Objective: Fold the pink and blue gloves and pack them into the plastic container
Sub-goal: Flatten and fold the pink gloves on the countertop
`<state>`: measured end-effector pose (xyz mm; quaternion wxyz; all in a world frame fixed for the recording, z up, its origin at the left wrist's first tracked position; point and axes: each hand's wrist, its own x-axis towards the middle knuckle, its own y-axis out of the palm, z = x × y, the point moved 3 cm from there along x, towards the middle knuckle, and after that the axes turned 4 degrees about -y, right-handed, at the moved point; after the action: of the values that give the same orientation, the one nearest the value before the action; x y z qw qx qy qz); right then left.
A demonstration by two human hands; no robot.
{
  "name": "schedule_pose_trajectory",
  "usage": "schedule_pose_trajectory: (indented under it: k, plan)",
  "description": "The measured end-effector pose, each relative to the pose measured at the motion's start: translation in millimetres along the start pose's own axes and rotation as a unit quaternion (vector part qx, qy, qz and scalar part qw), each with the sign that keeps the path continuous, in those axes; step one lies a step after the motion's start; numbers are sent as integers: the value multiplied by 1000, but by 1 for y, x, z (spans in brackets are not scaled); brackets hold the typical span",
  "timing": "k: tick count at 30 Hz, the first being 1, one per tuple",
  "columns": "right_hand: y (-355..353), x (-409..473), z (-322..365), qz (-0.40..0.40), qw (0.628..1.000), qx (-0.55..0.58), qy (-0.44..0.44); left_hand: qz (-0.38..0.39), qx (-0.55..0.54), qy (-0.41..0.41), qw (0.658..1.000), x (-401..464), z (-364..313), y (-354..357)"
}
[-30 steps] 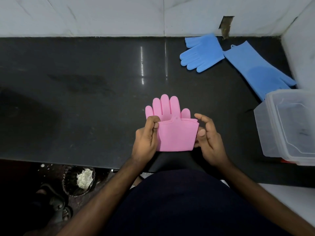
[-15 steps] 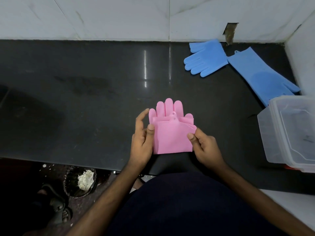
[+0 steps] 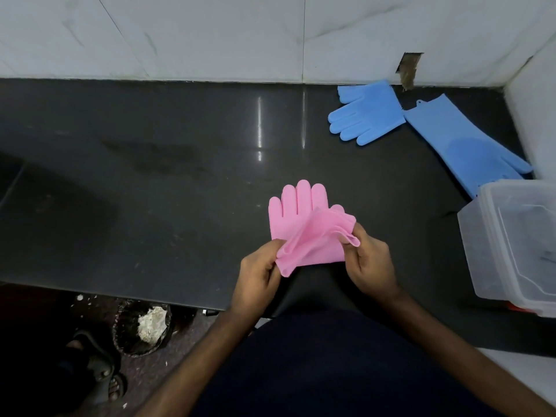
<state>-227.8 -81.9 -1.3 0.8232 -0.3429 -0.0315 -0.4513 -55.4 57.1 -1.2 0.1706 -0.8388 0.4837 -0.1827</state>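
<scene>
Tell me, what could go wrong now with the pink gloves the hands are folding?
1. The left hand and right hand pinch only the edges of the pink gloves, so the floppy fold might slip and spring open.
2. They are near the front edge of the black countertop, so a dropped glove could fall toward the bin below.
3. The plastic container overlaps one blue glove, which may snag when pulled out.
</scene>
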Motion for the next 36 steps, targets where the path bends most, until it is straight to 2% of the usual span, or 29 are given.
schedule_pose_trajectory:
  k: [2,5,10,16,20,25,30,33,36]
  plan:
    - [-2,-1,1,-27,999,17,-14,8,9,35,999,-1,-2,0]
    - [-4,-4,0,-36,999,22,-9,11,26,26,999,4,-2,0]
    - [0,-9,-7,-1,998,26,58,27,19,-65,997,11,9,8]
    - [11,9,-11,40,991,-40,117,-10,-40,-166,985,29,8,8]
    - [18,21,-17,63,984,-94,138,-44,-43,-244,968,40,15,11]
    - [27,32,-25,112,965,-138,192,-27,-70,-301,951,44,23,13]
    - [23,33,-22,115,961,-130,216,-20,-81,-317,945,47,25,13]
    - [17,34,-9,159,950,-170,210,-19,-57,-322,945,50,27,13]
    - [8,40,9,147,938,-283,135,-17,-52,-331,942,52,26,14]
